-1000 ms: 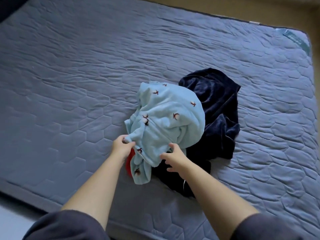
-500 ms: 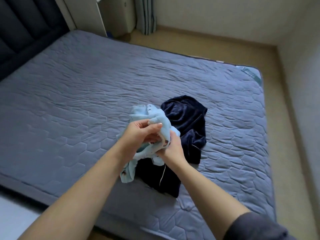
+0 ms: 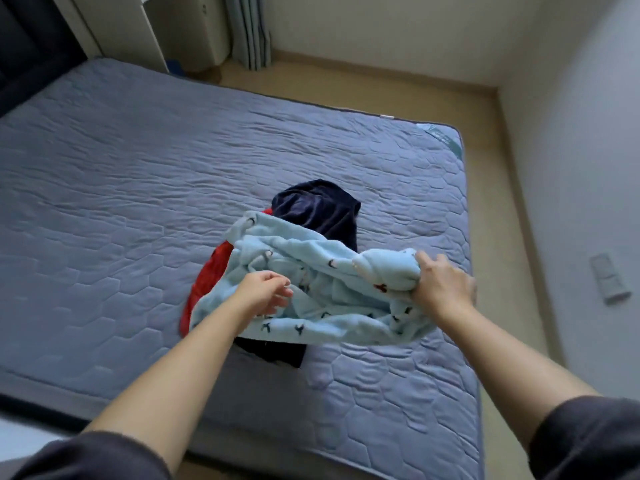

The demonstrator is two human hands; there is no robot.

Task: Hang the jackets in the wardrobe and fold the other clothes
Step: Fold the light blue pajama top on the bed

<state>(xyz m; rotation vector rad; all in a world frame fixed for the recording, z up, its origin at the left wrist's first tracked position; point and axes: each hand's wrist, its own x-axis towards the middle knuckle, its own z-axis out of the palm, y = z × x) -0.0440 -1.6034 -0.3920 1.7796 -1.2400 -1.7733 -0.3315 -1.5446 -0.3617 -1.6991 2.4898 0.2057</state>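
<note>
A light blue fleece garment [image 3: 311, 271] with small dark and red figures is lifted and stretched above the bed. My right hand [image 3: 441, 284] grips a bunched end of it at the right. My left hand [image 3: 265, 294] is at its middle front with fingers loosely curled; whether it holds the cloth is unclear. Under it lies a dark navy velvet garment [image 3: 318, 209], partly hidden, with another dark piece [image 3: 273, 351] showing below. A red garment [image 3: 207, 278] peeks out at the left.
The clothes are on a grey-blue quilted mattress [image 3: 121, 202] with a dark headboard [image 3: 24, 46] at the far left. Beyond it stand a white cabinet [image 3: 145, 26] and a curtain [image 3: 251, 29]. Wooden floor [image 3: 498, 202] and a wall run along the right.
My hands have drawn apart, the right one moving right with an end of the blue garment, spreading it out. The red garment now shows at the left.
</note>
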